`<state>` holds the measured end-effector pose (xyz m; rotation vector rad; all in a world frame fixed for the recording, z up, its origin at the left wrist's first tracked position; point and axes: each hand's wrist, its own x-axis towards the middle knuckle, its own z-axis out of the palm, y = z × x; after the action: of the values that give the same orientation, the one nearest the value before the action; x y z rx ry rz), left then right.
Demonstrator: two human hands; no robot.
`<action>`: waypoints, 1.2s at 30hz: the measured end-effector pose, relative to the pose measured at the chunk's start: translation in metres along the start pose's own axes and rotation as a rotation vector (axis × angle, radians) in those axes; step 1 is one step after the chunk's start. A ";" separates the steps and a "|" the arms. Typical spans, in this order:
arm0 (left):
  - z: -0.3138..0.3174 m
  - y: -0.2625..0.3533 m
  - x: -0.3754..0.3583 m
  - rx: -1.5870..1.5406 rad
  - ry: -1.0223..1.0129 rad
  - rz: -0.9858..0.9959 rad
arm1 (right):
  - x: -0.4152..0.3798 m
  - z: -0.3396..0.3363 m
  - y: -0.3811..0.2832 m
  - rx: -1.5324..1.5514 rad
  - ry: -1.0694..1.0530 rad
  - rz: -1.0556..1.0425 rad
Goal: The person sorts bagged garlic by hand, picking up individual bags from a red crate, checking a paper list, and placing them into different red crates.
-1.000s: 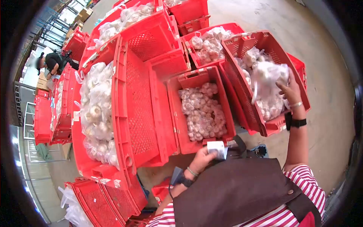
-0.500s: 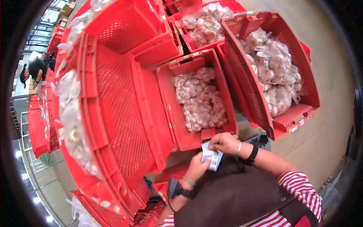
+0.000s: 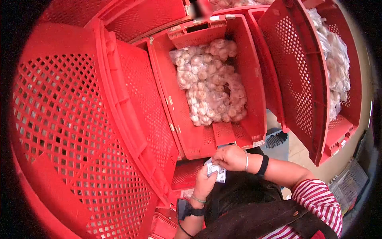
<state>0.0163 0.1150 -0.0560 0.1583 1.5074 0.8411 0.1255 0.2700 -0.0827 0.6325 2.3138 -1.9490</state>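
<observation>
Both hands are close together in front of my apron, at the near edge of a red crate [image 3: 191,152]. Between them is a small printed label [image 3: 219,175], white with dark print and a bluish edge. My left hand [image 3: 204,184] grips its lower left side with thumb and fingers. The fingers of my right hand [image 3: 232,157] are closed on the top edge of the same label. Inside the crate just beyond lie clear bags of garlic bulbs [image 3: 211,81].
Large perforated red crates [image 3: 75,131] crowd the left side. On the right, a tilted red crate [image 3: 296,75] stands by another crate holding bagged garlic [image 3: 337,63]. A dark brush-like thing [image 3: 276,139] lies below, near a grey mesh panel [image 3: 350,183] on the floor.
My view has moved nearer the crates and turned, so the left crate looms larger. Both hands still hold the label, and my right hand has rolled over its top edge.
</observation>
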 end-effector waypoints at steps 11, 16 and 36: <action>-0.014 -0.046 0.000 0.101 -0.015 -0.224 | 0.177 -0.067 0.224 -0.202 0.950 0.253; -0.019 -0.101 -0.004 -0.112 -0.037 -0.359 | 0.247 -0.079 0.283 -0.447 0.869 -0.167; 0.014 -0.066 -0.072 -0.166 -0.173 -0.320 | 0.175 -0.103 0.213 -0.384 0.375 0.200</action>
<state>0.0656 0.0318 -0.0347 -0.1281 1.2532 0.6723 0.0605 0.4423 -0.3117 1.2102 2.6035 -1.3394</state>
